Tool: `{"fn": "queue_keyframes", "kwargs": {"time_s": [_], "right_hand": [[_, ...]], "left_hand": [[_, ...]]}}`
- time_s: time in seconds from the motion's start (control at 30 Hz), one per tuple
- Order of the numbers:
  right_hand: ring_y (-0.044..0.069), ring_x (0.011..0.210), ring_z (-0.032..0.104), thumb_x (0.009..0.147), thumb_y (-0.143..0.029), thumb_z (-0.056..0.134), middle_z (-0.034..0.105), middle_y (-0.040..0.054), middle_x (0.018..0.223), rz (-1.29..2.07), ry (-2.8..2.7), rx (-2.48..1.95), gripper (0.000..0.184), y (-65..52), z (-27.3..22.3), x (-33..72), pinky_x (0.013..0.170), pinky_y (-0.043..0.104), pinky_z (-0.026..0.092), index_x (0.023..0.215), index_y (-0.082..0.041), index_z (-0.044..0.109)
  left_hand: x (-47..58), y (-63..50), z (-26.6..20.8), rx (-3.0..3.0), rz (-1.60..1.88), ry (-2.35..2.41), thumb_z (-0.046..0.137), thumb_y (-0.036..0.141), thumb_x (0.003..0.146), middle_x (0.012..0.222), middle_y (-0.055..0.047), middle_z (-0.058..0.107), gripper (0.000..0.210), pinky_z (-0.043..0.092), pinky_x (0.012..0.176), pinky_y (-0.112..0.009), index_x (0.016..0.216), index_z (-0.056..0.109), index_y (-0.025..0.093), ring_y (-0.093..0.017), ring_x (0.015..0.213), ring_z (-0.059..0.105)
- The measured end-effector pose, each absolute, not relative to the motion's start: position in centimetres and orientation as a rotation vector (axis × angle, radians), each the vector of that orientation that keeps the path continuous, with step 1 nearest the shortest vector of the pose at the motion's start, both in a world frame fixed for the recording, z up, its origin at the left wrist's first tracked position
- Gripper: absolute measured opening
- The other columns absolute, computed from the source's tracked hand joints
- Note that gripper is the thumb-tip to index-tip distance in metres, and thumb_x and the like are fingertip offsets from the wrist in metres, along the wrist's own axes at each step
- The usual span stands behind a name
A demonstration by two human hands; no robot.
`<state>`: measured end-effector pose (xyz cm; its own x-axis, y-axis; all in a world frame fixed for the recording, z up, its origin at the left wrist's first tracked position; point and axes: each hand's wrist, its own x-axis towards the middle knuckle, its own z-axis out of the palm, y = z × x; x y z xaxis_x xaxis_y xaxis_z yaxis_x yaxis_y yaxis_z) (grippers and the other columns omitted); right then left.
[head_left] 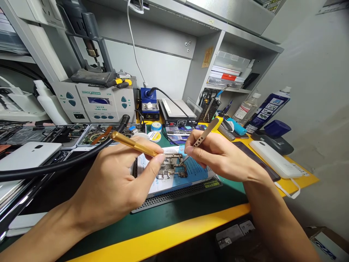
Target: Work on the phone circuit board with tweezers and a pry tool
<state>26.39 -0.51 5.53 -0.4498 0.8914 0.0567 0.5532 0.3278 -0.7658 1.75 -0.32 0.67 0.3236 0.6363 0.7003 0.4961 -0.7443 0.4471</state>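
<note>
My left hand (120, 178) is closed around a gold pen-shaped tool with a knurled handle (135, 145); its working tip is hidden behind my fingers. In my right hand (220, 156), metal tweezers (205, 134) with a row of holes are pinched, their points slanting down to the left at the circuit board. That circuit board (171, 168), dark with gold edges and open cut-outs, lies on a blue and white printed box (200, 176). Whether the tweezer points touch the board, I cannot tell. Beneath the box is a perforated dark plate (174, 198) on a green mat.
A black hose (68, 163) crosses on the left from the hot-air station (100, 102). Behind the board stand a blue soldering station (148, 102) and a small solder tub (156, 126). A white power bank (275, 158), a spray can (268, 109) and a clear bottle (247, 109) are at right.
</note>
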Motion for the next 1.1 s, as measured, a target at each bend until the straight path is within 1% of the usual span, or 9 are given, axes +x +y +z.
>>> {"fn": "queue_keyframes", "kwargs": {"time_s": [0.13,0.4,0.63,0.97,1.1], "right_hand": [[0.013,0.061,0.043,0.104,-0.028,0.052,0.046,-0.0051,0.069,0.938,-2.129,-1.275,0.020,-0.47,5.56,26.31,0.055,0.029,0.027,0.085,-0.022,0.052],[0.013,0.064,0.045,0.105,-0.029,0.052,0.046,-0.0048,0.072,0.937,-2.133,-1.269,0.019,-0.45,5.42,26.41,0.056,0.029,0.028,0.087,-0.022,0.052],[0.013,0.064,0.045,0.104,-0.027,0.052,0.046,-0.0048,0.072,0.945,-2.138,-1.261,0.018,-0.51,5.49,26.42,0.056,0.029,0.029,0.086,-0.022,0.052],[0.014,0.064,0.045,0.103,-0.025,0.052,0.047,-0.0045,0.071,0.945,-2.141,-1.252,0.019,-0.46,5.52,26.43,0.056,0.029,0.030,0.085,-0.022,0.052],[0.013,0.063,0.046,0.104,-0.026,0.052,0.049,-0.0046,0.071,0.955,-2.143,-1.255,0.019,-0.39,5.53,26.53,0.056,0.029,0.030,0.086,-0.022,0.052]], "left_hand": [[1.91,-0.27,0.66,2.416,1.406,1.050,0.062,0.028,0.094,0.096,0.006,0.076,0.007,0.057,0.083,-0.031,0.096,0.069,0.029,-0.016,0.088,0.072],[1.77,-0.39,0.87,2.447,1.388,1.033,0.063,0.026,0.095,0.098,0.006,0.075,0.006,0.055,0.086,-0.028,0.098,0.068,0.028,-0.014,0.091,0.071],[1.79,-0.32,0.75,2.434,1.392,1.041,0.062,0.027,0.095,0.098,0.006,0.075,0.006,0.055,0.085,-0.031,0.097,0.066,0.029,-0.015,0.090,0.071],[1.73,-0.39,0.78,2.441,1.395,1.040,0.062,0.027,0.094,0.098,0.006,0.075,0.006,0.056,0.084,-0.031,0.097,0.067,0.030,-0.015,0.089,0.071],[1.68,-0.37,0.67,2.444,1.388,1.035,0.063,0.026,0.094,0.099,0.006,0.075,0.006,0.055,0.087,-0.030,0.097,0.067,0.029,-0.015,0.091,0.071]]}}
